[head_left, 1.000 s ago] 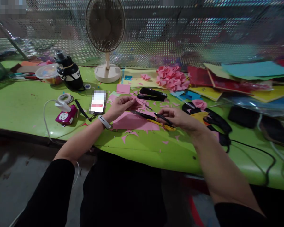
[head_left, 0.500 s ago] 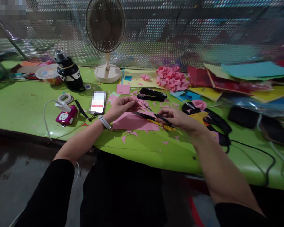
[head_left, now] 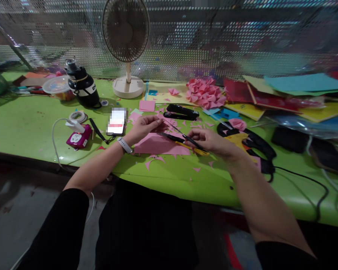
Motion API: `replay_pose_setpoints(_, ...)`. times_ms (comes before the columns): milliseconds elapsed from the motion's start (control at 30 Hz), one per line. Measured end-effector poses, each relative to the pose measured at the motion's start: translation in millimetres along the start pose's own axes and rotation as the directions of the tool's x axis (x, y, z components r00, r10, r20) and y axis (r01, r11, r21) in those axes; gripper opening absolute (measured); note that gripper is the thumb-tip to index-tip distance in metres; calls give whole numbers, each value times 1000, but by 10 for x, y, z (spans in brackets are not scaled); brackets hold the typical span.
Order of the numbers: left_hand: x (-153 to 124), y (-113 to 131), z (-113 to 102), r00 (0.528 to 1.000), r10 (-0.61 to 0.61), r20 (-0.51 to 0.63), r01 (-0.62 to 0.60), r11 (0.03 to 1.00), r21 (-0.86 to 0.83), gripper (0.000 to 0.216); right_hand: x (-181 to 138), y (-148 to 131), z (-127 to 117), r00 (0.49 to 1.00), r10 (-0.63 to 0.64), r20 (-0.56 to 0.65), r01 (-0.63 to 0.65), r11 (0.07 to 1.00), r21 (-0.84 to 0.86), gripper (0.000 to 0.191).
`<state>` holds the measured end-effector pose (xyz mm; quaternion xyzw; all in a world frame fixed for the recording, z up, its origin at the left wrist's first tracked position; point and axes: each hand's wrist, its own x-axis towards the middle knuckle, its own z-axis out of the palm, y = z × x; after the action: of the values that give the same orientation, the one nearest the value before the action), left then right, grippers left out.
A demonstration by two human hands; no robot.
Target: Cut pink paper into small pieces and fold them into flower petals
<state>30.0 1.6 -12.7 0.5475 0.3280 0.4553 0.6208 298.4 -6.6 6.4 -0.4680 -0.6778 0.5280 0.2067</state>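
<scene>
My right hand [head_left: 201,138] is closed on a thin dark tool with a black handle [head_left: 194,142], whose slim shaft points up and left toward my other hand. My left hand [head_left: 149,125] has its thumb and fingers pinched together at the tool's tip; what lies in the pinch is too small to make out. Below both hands, a pink sheet of paper [head_left: 160,147] lies flat on the green table. A black and yellow cutter-like tool [head_left: 183,143] rests across that sheet, under my right hand. Pink paper scraps [head_left: 154,158] are scattered around.
Behind my hands lie a black stapler [head_left: 181,112], a pink paper pad [head_left: 147,106] and a heap of folded pink pieces [head_left: 205,93]. A glue gun [head_left: 253,142] sits to the right. On the left are a phone [head_left: 116,122], a purple adapter [head_left: 79,138], a bottle [head_left: 84,88] and a fan [head_left: 128,88].
</scene>
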Motion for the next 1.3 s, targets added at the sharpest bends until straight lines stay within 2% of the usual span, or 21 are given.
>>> replay_pose_setpoints(367, 5, 6, -15, 999, 31, 37, -31, 1000, -7, 31, -4, -31, 15, 1000, 25, -17, -26, 999, -34, 57)
replay_pose_setpoints(733, 10, -1, -13, 1000, -1, 10, 1, 1000, 21, 28, 25, 22, 11, 1000, 11, -6, -11, 998, -57, 54)
replay_pose_setpoints(1300, 9, -16, -22, 999, 27, 31, -27, 999, -19, 28, 0, -34, 41, 998, 45, -37, -46, 999, -20, 56)
